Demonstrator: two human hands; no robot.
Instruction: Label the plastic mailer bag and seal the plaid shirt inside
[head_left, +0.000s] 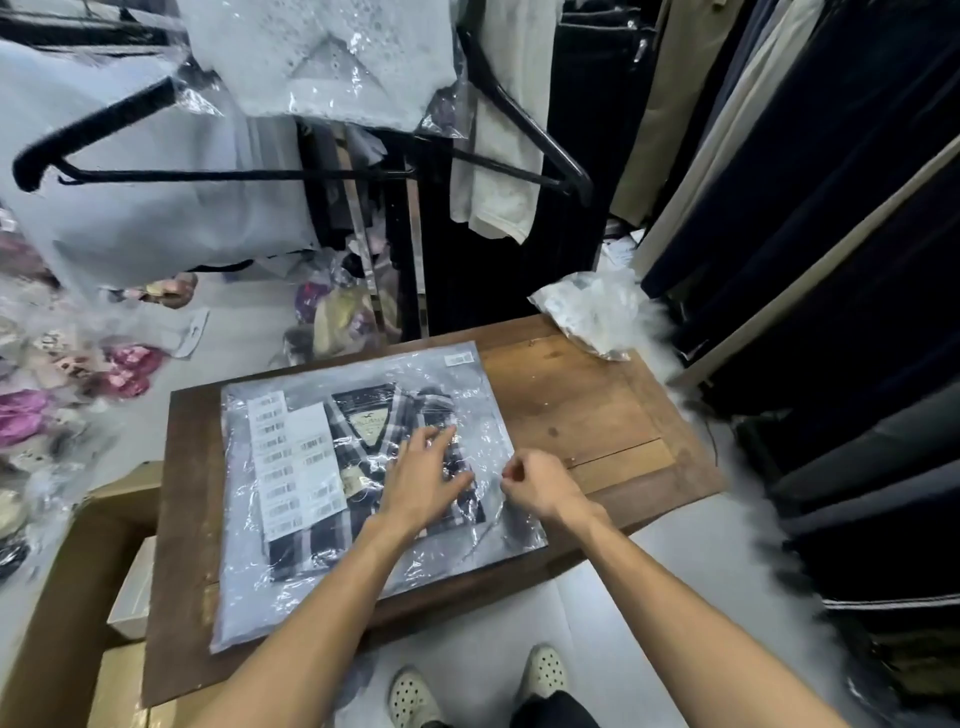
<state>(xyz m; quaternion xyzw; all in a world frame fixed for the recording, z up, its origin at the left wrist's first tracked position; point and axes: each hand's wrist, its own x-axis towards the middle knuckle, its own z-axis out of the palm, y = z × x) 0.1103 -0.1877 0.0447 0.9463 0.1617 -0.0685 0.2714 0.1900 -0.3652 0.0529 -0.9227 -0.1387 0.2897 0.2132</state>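
A clear plastic mailer bag lies flat on a wooden table. Inside it lies the folded dark plaid shirt. A white sheet of barcode labels rests over the shirt's left side. A small white label sits at the bag's far right corner. My left hand presses flat on the bag over the shirt, fingers spread. My right hand is at the bag's right edge, fingers pinched on the plastic there.
A crumpled clear bag lies at the table's far right corner. Cardboard boxes stand left of the table. Black hangers and bagged garments hang above. Dark clothes hang along the right. My shoes are below the table's near edge.
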